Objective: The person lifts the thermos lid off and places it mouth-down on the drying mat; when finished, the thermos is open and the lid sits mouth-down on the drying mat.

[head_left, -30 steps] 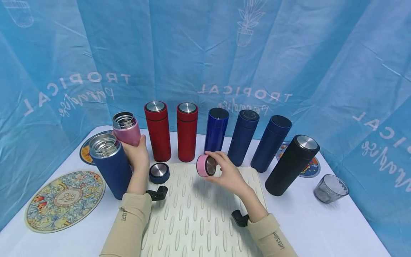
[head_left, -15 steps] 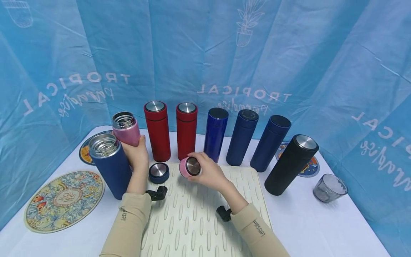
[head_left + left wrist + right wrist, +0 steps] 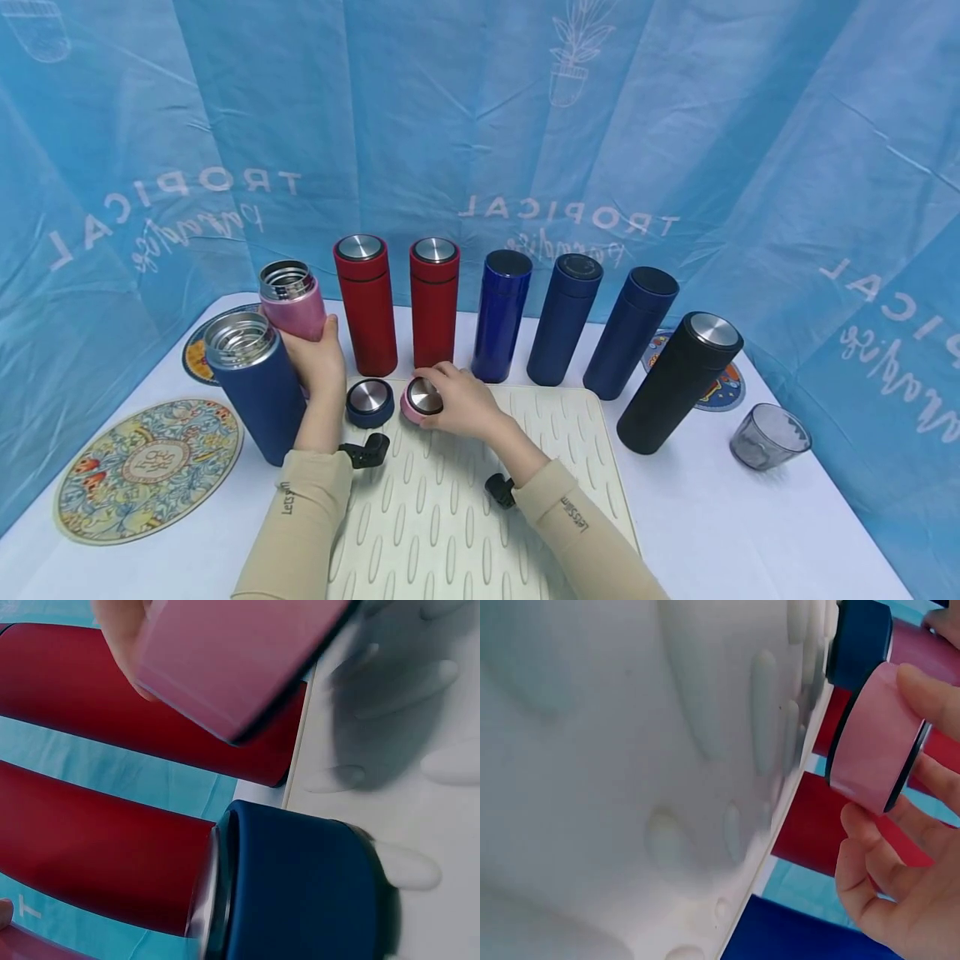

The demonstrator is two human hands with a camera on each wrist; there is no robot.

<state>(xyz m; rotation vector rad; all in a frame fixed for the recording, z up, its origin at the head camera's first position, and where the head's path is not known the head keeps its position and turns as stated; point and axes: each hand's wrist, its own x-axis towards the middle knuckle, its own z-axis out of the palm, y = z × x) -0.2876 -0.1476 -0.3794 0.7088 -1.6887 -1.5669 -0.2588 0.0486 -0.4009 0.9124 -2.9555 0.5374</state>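
Note:
My left hand [image 3: 318, 358] grips a pink thermos bottle [image 3: 294, 308], whose bare steel mouth faces up. Its pink lid [image 3: 415, 408] with a steel top is pinched by my right hand [image 3: 461, 404] over the far left part of the cream mat [image 3: 465, 500]. In the right wrist view, thumb and fingers are on the pink lid's [image 3: 874, 739] side and rim. The left wrist view has that lid [image 3: 240, 660] tilted and slightly off the mat. Just left of it, a dark blue lid [image 3: 370, 403] lies top up on the mat. A wide blue thermos [image 3: 258, 392] stands lidless beside my left hand.
Two red thermoses [image 3: 367, 312], a shiny blue thermos [image 3: 501, 321], two navy thermoses [image 3: 564, 325] and a black thermos [image 3: 671, 392] stand along the back and right. A glass [image 3: 770, 437] is at far right. A round patterned placemat [image 3: 153, 467] lies left. A blue curtain [image 3: 465, 125] hangs behind.
My right hand has moved left and lowered with the pink lid, from above the mat's middle to beside the dark blue lid; its steel top now faces more upward. My left hand stays put.

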